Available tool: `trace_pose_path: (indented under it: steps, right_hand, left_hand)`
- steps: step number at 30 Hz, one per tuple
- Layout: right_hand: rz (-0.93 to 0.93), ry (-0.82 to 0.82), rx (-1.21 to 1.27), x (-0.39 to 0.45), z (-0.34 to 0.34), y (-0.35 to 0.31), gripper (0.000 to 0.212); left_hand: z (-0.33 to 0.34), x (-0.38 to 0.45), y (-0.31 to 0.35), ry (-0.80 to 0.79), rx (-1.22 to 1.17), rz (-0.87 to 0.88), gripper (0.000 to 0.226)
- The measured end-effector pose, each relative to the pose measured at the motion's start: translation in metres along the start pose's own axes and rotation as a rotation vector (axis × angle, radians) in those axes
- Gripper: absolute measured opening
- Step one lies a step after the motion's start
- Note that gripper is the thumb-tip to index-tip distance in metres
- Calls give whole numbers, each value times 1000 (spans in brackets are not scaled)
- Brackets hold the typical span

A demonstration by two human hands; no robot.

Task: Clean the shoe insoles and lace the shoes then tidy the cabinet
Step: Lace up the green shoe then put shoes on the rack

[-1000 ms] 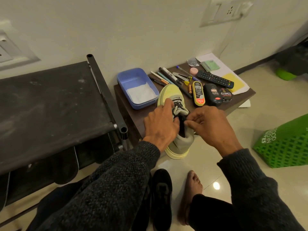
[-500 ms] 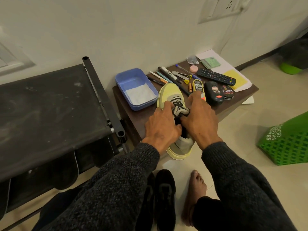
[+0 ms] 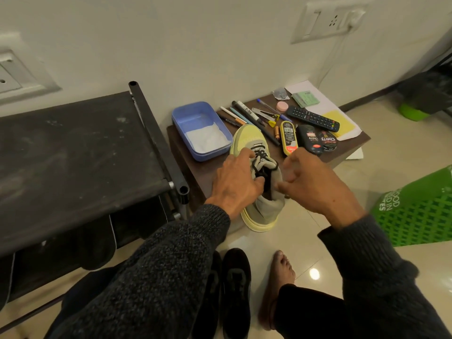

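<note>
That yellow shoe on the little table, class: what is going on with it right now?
A person in a dark sweater is working on the yellow shoe, which lies on the small brown table with its heel over the edge. The left hand grips the shoe at the black laces. The right hand is at the collar, fingers loosely curled. A blue tub, pens and polish tins lie behind it.
</note>
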State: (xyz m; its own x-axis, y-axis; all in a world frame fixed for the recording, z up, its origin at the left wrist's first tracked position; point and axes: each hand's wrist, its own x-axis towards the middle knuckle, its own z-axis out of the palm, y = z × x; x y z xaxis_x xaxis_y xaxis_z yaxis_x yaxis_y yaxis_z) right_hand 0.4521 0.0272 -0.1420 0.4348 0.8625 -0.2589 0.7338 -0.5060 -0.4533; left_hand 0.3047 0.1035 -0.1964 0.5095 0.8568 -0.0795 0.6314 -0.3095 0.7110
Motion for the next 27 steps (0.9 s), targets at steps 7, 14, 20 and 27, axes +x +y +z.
trace_pose_path:
  steps: [7, 14, 20, 27]
  right_hand:
    - [-152, -307, -178, -45, -2, -5, 40]
    - [-173, -119, -306, -47, 10, -11, 30]
    - [-325, -77, -340, -102, -42, -48, 28]
    - [-586, -210, -387, -224, -105, -139, 19]
  left_hand:
    - [-20, -20, 2, 43, -5, 109, 38]
    - [-26, -59, 14, -322, 112, 159, 56]
    - [-88, -100, 59, -313, 72, 180, 51]
    - [-214, -226, 90, -392, -121, 90, 38]
